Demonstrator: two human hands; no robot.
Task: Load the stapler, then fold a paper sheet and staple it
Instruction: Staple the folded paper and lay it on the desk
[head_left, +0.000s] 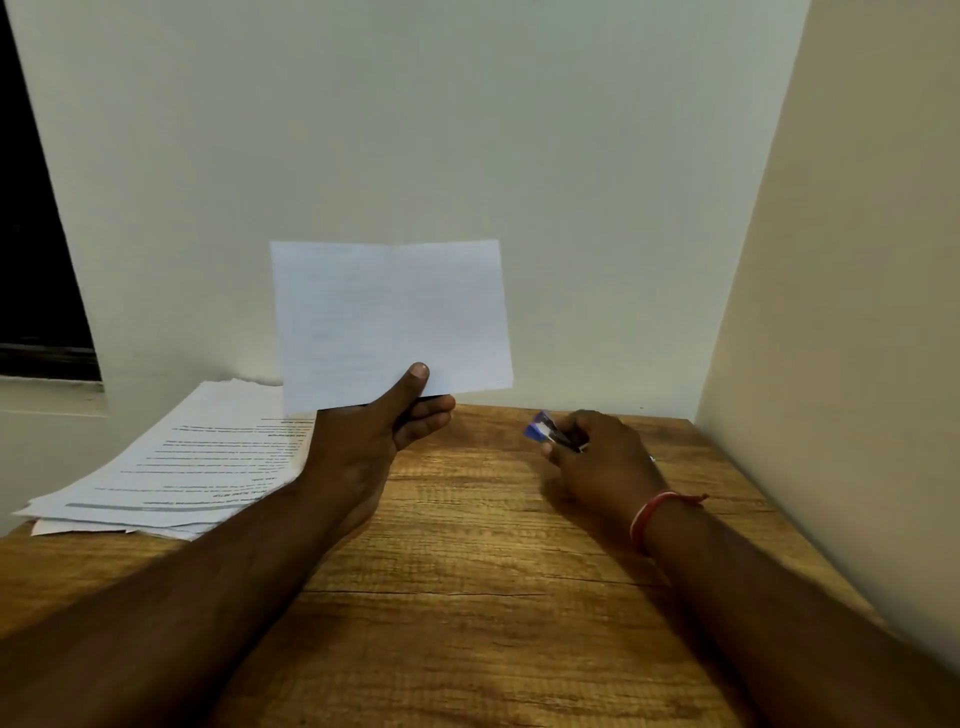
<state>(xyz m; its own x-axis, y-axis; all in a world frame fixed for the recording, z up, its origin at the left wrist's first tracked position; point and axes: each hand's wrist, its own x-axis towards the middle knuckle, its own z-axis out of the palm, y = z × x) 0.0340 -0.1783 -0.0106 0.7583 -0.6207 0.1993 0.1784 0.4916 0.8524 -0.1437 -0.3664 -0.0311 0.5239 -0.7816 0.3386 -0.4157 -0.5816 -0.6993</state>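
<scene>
My left hand (387, 423) pinches a folded white paper sheet (389, 322) at its lower edge, thumb in front and fingers behind, and holds it upright above the wooden table (467, 597). A vertical crease runs down the middle of the sheet. To its right, my right hand (597, 457) rests low over the table with its fingers curled round a small blue stapler (545, 432). Only the stapler's blue front end and a bit of metal show past the fingers.
A loose stack of printed sheets (182, 467) lies at the table's left, overhanging its edge. A pale wall stands just behind the table and another closes its right side. A dark window opening (36, 260) is at far left. A red thread band circles my right wrist.
</scene>
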